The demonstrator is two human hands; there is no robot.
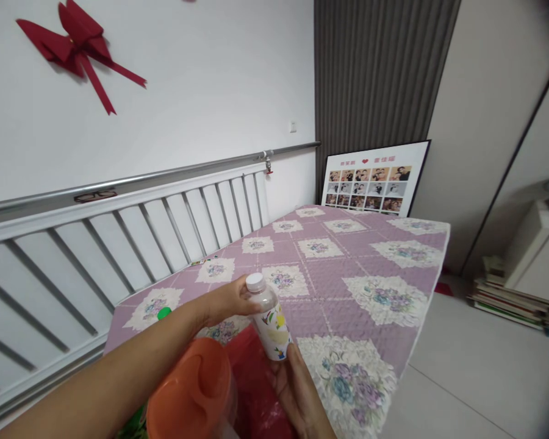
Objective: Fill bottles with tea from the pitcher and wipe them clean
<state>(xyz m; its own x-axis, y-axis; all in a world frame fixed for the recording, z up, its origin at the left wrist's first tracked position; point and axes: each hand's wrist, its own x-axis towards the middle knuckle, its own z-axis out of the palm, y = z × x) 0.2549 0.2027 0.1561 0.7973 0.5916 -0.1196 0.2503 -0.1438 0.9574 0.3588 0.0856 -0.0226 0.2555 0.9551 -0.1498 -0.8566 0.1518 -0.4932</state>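
Observation:
A clear bottle (273, 326) with a white cap and a fruit-patterned label is held between both hands, tilted a little. My left hand (231, 302) grips it near the neck, thumb and fingers closed around its shoulder. Against the base, my right hand (295, 384) holds it from below with the fingers curled. Just under my left forearm sits an orange plastic container (187, 390). Beneath the bottle lies a red plastic bag (251, 378), partly covered by my right hand. A green cap (164, 313) shows behind my left forearm; what it belongs to is mostly hidden.
A purple floral cloth (324, 268) covers the table. Along the left runs a white radiator (146, 238) with a metal pipe (132, 183) above it, where glasses (96, 196) rest. A framed photo board (370, 183) leans behind the table. Stacked books (507, 299) lie on the right.

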